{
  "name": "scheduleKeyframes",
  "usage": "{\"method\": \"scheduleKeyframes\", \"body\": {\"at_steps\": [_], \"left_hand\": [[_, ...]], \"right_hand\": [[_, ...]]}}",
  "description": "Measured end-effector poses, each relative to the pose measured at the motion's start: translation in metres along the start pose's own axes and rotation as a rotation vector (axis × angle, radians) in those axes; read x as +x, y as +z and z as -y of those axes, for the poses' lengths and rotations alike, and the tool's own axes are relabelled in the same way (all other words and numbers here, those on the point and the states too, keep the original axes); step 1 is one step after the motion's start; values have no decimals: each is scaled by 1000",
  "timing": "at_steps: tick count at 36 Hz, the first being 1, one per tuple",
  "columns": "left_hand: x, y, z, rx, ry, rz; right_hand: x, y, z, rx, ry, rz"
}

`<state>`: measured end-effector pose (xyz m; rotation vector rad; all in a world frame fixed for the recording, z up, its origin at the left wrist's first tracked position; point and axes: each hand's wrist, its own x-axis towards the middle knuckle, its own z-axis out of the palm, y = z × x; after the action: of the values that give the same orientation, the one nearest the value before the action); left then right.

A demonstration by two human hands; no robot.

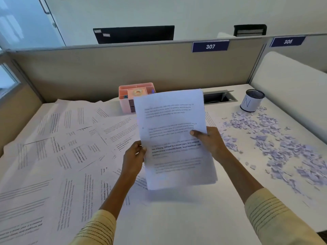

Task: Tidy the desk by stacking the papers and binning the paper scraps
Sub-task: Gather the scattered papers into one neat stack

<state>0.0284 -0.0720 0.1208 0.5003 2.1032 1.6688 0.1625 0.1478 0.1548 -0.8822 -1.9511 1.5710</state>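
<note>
1. While the left hand (134, 152) pinches the left edge of a sheaf of printed papers (174, 137), the right hand (209, 140) grips its right edge, thumb on top.
2. Held at frame centre, the sheaf is lifted above the desk (185, 218).
3. Loose printed sheets (58, 156) cover the desk's left half.
4. Paper scraps (276, 140) litter the right side, below a mesh cup (252, 103).
5. Behind the sheaf stands a pink organiser (129, 92).
</note>
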Motion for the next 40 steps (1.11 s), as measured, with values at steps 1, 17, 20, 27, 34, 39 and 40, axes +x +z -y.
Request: {"method": "scheduleKeyframes", "body": {"at_steps": [1, 17, 20, 27, 34, 39, 40], "left_hand": [[0, 1, 2, 17, -35, 39], [13, -72, 78, 874, -161, -162], [18, -73, 82, 947, -156, -105], [34, -71, 78, 1039, -261, -46], [47, -81, 74, 734, -389, -134], [51, -82, 55, 564, -275, -209], [53, -82, 51, 552, -248, -230]], "right_hand": [[1, -6, -5, -6, 63, 26], [-36, -59, -118, -252, 561, 55], [-41, -54, -113, -443, 581, 59], [-38, -54, -87, -901, 544, 22], [8, -43, -48, -868, 320, -104], [68, -27, -48, -631, 228, -128], [79, -25, -50, -626, 211, -122]]}}
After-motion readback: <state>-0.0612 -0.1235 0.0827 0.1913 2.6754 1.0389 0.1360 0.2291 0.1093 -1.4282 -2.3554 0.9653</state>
